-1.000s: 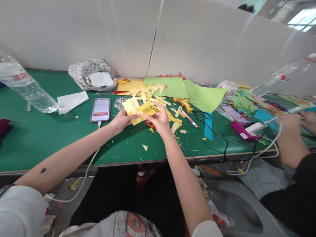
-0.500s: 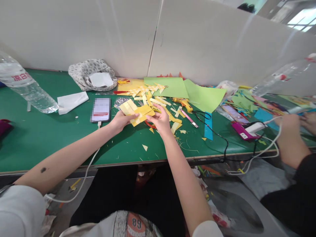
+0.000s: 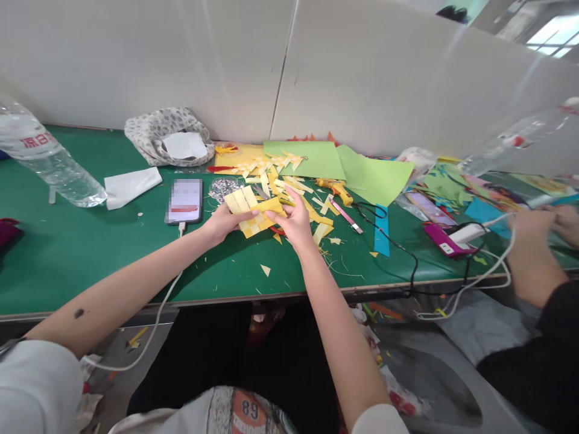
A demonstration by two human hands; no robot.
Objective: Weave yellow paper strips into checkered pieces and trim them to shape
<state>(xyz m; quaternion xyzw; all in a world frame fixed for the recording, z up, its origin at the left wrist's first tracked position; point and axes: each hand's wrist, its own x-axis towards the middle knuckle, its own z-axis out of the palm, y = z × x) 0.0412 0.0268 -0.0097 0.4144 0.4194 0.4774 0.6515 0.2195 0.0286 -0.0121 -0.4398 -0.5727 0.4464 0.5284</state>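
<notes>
Yellow woven paper (image 3: 254, 224) is held over the green table (image 3: 136, 259), in front of the person's body. Its left side is pinched by the left hand (image 3: 222, 223), with the thumb laid on top and the other fingers tucked mostly out of sight below. Its right side is gripped by the right hand (image 3: 293, 218), between the thumb and the fingers. So the paper is shared by 2 hands. Scissors (image 3: 277, 231) with red handles are partly covered by the paper. Beside the right hand, paper scraps (image 3: 323, 231) are spread about. Past them, a yellow glue gun (image 3: 341, 194), a pink cutter (image 3: 346, 217) and a blue strip (image 3: 382, 232) can be seen. On the left, 1 phone (image 3: 184, 202) is joined to a white cable (image 3: 158, 313). Farther left, a water bottle (image 3: 49, 160) is seen.
</notes>
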